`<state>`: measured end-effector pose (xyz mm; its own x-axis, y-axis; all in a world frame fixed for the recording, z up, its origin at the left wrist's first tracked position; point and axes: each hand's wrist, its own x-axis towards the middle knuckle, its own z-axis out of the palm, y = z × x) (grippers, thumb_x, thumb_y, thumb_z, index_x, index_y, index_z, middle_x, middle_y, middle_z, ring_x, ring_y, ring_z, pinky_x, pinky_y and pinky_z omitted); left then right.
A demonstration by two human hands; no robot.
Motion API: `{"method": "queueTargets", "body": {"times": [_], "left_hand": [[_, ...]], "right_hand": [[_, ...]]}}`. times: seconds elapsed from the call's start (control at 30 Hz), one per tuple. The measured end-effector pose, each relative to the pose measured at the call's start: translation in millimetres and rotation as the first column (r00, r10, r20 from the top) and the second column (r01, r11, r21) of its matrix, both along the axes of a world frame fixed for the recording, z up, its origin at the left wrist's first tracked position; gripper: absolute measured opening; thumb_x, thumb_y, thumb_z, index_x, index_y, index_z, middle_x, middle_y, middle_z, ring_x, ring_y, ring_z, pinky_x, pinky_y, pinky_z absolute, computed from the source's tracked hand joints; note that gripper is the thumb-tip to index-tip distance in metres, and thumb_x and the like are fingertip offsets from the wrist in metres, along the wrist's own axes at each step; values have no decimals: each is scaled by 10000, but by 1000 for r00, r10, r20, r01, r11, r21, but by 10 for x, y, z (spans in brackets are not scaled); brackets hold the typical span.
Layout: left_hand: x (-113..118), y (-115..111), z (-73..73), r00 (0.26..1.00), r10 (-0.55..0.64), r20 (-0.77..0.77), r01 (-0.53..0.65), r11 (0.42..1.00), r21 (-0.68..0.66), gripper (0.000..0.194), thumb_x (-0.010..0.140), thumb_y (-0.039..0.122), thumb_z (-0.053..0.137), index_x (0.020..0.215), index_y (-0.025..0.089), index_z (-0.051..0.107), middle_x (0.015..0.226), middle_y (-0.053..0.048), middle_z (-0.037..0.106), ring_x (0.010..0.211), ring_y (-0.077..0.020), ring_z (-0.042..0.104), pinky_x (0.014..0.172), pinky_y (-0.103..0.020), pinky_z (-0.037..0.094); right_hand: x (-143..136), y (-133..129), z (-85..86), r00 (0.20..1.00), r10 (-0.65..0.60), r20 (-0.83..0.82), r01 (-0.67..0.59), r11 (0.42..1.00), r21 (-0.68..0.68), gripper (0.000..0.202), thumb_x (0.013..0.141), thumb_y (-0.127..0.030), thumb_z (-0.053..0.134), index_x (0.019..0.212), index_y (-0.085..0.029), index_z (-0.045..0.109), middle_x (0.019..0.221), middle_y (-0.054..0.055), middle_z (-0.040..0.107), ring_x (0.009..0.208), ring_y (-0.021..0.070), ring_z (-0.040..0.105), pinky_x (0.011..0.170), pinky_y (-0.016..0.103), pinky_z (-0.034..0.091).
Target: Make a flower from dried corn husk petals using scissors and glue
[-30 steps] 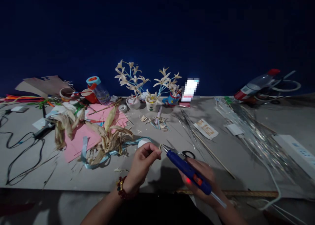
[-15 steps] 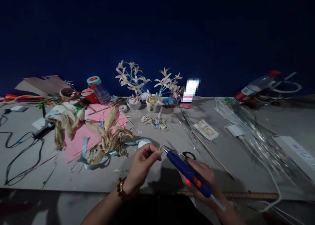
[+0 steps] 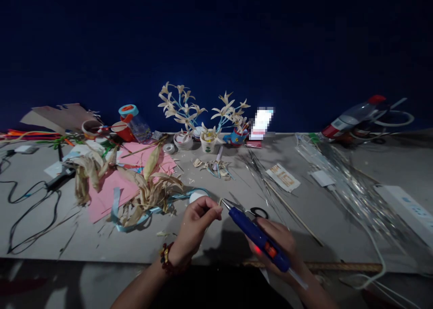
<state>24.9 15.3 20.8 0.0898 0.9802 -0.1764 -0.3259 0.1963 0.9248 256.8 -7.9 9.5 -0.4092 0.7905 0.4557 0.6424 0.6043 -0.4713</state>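
Note:
My right hand (image 3: 275, 241) is wrapped round a blue hot glue gun (image 3: 253, 232), with a clear glue stick coming out of its back end. The metal nozzle is at a thin pale strip (image 3: 221, 201) that my left hand (image 3: 201, 219) pinches between thumb and fingertips. That strip looks like a bit of dried corn husk, but it is too small to be sure. Scissors (image 3: 259, 212) with black handles lie just behind the glue gun, partly hidden by it. Dried corn husks (image 3: 149, 198) and light blue ribbon (image 3: 130, 227) lie to the left of my hands.
Husk flowers (image 3: 182, 106) stand in small cups at the back beside a lit phone (image 3: 262, 124). Bundled wires (image 3: 358, 200), a power strip (image 3: 409, 209) and a tilted bottle (image 3: 352, 119) occupy the right. Pink paper (image 3: 111, 196) and black cables (image 3: 30, 228) lie left.
Almost nothing differs. Both hands hold their places, with the nozzle still at the pale strip; the whole view has shifted very slightly.

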Motion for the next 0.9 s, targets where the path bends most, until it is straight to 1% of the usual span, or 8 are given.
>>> {"method": "queueTargets", "body": {"times": [0.13,0.27,0.57,0.73,0.9], "left_hand": [[8,-3,18,1000,0,7,0,1000,1,249,813,350,785,715,161,656,701,-12,625,714,-140,537,704,-256,411],[17,-2,18,1000,8,19,-8,1000,-8,256,800,361,797,718,161,660,697,-9,626,705,-138,541,697,-253,413],[18,-11,39,999,15,40,-14,1000,-22,263,786,368,810,714,157,669,694,-12,632,708,-140,555,709,-255,426],[16,-11,47,999,10,52,-8,999,-32,262,783,365,812,714,157,669,698,-12,638,713,-141,559,713,-255,425],[11,-13,32,999,15,51,-13,1000,-29,264,775,368,819,710,159,670,680,-7,632,700,-138,552,703,-252,421]], "right_hand": [[-11,-8,3,1000,-10,17,11,999,-40,153,925,-368,554,879,-222,563,722,55,668,632,227,665,567,307,504],[-17,-20,-6,1000,1,18,0,999,-51,139,923,-347,558,882,-216,577,719,51,660,631,217,660,577,300,508],[-20,-36,-56,999,-30,28,30,999,14,94,917,-311,557,917,-218,569,721,47,672,621,209,662,609,304,517],[-12,-28,-15,999,19,47,-17,999,-37,102,920,-319,549,873,-230,534,697,33,642,602,198,645,582,285,499],[-5,-41,-13,998,-7,64,10,999,-50,102,920,-322,546,888,-226,554,710,45,665,622,206,660,594,296,506]]}}
